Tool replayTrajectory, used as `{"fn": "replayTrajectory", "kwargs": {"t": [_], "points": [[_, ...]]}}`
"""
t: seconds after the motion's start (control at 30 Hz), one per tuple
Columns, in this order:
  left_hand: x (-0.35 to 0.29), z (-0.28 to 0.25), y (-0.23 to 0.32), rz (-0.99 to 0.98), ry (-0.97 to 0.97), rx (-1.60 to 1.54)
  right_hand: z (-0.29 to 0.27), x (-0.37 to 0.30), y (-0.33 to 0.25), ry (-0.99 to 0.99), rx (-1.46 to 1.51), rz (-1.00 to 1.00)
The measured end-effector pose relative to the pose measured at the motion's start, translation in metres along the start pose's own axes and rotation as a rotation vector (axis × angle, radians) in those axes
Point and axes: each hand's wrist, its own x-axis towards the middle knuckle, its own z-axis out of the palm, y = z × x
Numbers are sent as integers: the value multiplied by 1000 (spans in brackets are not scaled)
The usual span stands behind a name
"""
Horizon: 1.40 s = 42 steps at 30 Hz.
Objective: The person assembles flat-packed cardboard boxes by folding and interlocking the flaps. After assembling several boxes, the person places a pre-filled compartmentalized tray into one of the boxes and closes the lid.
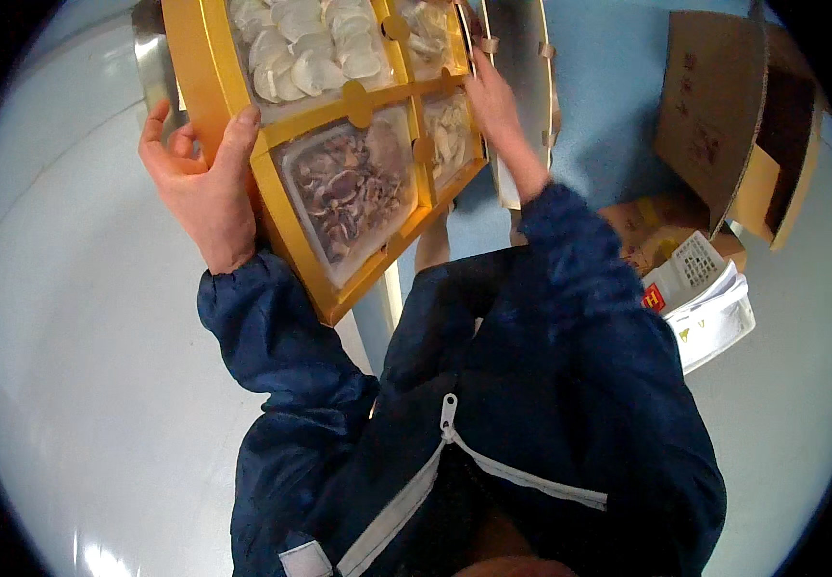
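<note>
A gold gift box (331, 306) is tilted up in front of me, its inside divided by gold strips. Pale round slices (316, 69) fill the upper-left compartment, under clear film. Below them lies a clear-wrapped tray of dried brown-purple pieces (349, 183); paler pieces (449, 135) sit in the right-hand compartments. My left hand (200, 183) is at the box's left side, thumb over the rim and fingers outside the wall. Along the right edge my right hand (498, 101) grips the box, its fingertips partly hidden. A pale panel with tabs (522, 87) stands just beyond that hand.
An open brown carton (714, 115) stands at the right, with another carton (642, 226) low beside it. White printed packaging (709, 298) lies in front of them. Shiny metal (151, 58) shows behind the box at the far left.
</note>
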Motion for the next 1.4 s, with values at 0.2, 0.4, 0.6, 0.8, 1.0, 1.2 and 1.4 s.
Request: {"fn": "replayTrajectory", "kwargs": {"t": [0.2, 0.4, 0.6, 0.8, 1.0, 1.2, 1.4], "points": [[6, 3, 4, 10, -45, -40, 27, -132, 66, 240, -366, 112], [14, -1, -8, 35, -65, -23, 23, -124, 114, 37, 178, 461], [26, -11, -21, 45, -90, -76, 9, -130, 93, -27, -488, 45], [34, -14, -25, 67, -82, -7, 17, -129, 89, -103, -658, 181], [18, 6, -9, 114, -46, 79, 18, -116, 94, -160, -682, 200], [1, 24, 11, 240, -63, 249, 26, -111, 80, -139, -648, 308], [-1, 24, 14, 285, -61, 292, 30, -114, 95, -100, -593, 282]]}}
